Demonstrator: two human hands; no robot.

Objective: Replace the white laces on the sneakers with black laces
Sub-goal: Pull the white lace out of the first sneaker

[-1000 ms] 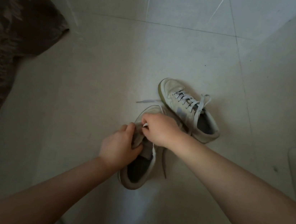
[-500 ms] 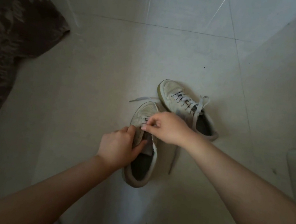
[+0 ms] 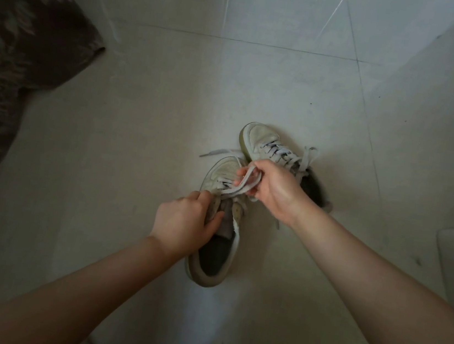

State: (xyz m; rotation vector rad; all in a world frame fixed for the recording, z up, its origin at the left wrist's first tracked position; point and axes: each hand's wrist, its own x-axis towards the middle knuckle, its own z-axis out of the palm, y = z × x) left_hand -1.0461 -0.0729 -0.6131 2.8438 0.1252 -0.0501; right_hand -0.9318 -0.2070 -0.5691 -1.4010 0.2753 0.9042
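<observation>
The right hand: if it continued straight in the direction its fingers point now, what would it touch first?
The right hand, pinching the white lace, points left, toward the near sneaker. It would probably meet that toe first, though depth is unclear.

Head camera, looking steeply down, near floor (image 3: 137,145).

L hand (image 3: 182,220) fingers curled gripping, R hand (image 3: 271,187) raised, fingers pinching, both forearms extended fwd

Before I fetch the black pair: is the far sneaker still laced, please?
Laced: the far sneaker shows its white lace crisscrossing its eyelets, ends loose.
</observation>
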